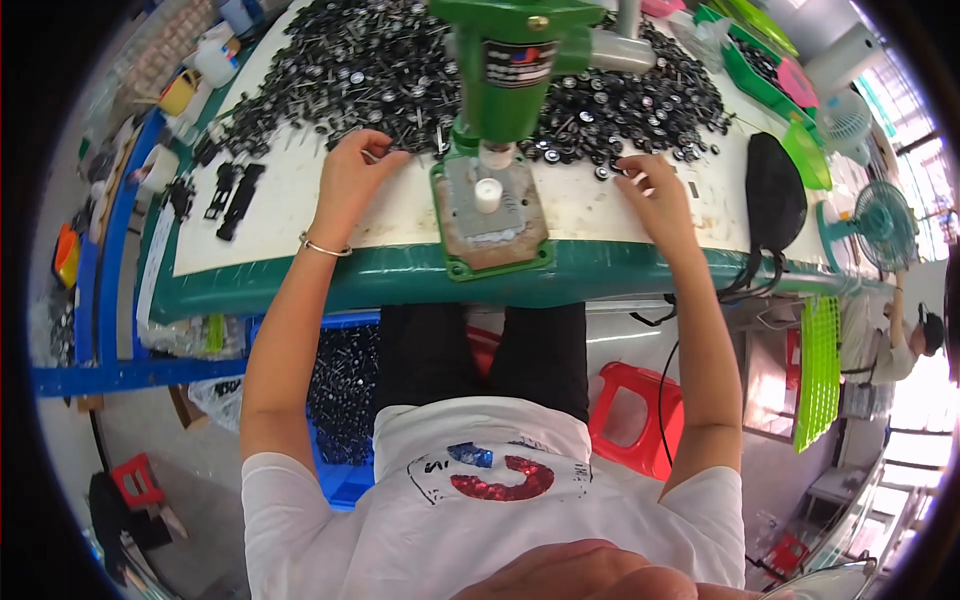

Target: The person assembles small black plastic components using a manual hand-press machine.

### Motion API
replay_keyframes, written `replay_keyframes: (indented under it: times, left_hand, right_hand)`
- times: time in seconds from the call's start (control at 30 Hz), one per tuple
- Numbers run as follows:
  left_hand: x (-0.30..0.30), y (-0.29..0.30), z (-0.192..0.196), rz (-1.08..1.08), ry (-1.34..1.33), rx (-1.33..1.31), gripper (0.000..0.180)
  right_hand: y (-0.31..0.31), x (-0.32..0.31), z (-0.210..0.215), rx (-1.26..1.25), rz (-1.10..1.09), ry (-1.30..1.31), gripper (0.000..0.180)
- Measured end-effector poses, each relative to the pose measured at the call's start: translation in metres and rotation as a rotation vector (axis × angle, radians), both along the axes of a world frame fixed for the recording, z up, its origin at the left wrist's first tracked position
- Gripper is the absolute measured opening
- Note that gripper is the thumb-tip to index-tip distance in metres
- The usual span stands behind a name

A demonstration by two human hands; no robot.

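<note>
Over the near edge of the pile, on the left of the table, my left hand (351,182) has its thumb and fingers curled together. Whatever it may hold is too small to make out. On the right, my right hand (658,200) pinches a small black wheel (618,170) at the edge of the heap. Between my hands stands a green bench press (505,90). Its metal base plate (490,240) carries a small white round post (488,195) under the ram. Behind and around the press spreads a heap of black wheels and metal pins (370,75).
Black plastic strips (240,202) lie at the left of the white tabletop (300,235). To the right are a black pouch (775,190), a green fan (882,228) and a green tray (755,75). A blue bin (345,485) of parts and a red stool (625,385) stand below.
</note>
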State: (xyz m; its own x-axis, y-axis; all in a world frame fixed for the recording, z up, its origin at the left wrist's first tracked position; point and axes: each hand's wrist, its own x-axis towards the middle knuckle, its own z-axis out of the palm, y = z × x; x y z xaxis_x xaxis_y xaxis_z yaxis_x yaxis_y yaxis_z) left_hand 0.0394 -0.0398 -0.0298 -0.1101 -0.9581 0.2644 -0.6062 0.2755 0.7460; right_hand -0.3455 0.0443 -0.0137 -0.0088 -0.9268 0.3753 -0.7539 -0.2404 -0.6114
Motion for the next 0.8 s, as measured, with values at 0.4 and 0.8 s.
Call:
replay_keyframes:
  times: [0.4, 0.8]
  left_hand:
    - [0.015, 0.012, -0.005, 0.091, 0.361, -0.11, 0.019]
    - [-0.023, 0.067, 0.023, -0.169, 0.974, 0.438, 0.026]
  right_hand:
    - [0.0, 0.041, -0.01, -0.056, -0.101, 0.23, 0.016]
    - [0.013, 0.126, 0.029, 0.07, 0.372, -0.303, 0.027]
